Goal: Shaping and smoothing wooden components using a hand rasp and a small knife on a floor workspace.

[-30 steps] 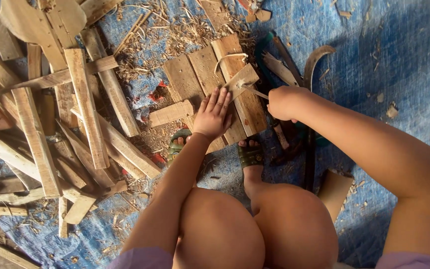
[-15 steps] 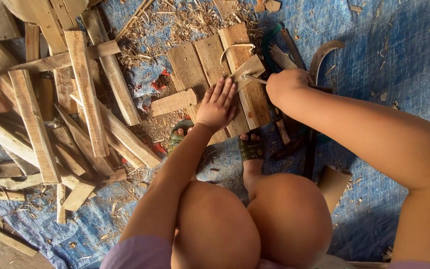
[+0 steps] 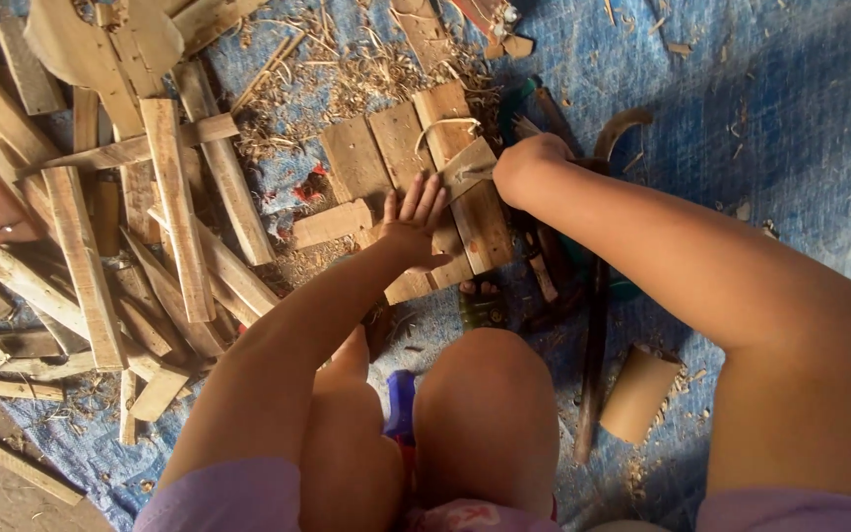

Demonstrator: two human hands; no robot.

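The left hand lay flat, fingers spread, on a row of boards on the blue tarp. The right hand was closed around a tool whose tip met a small wood piece atop those boards; what tool, I could not tell. Shavings lay scattered beyond, suggesting some carving done. A heap of slats to the left looked uncut, so much seemingly remained.

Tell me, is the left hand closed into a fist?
No, the left hand lies flat with fingers spread on the wooden boards.
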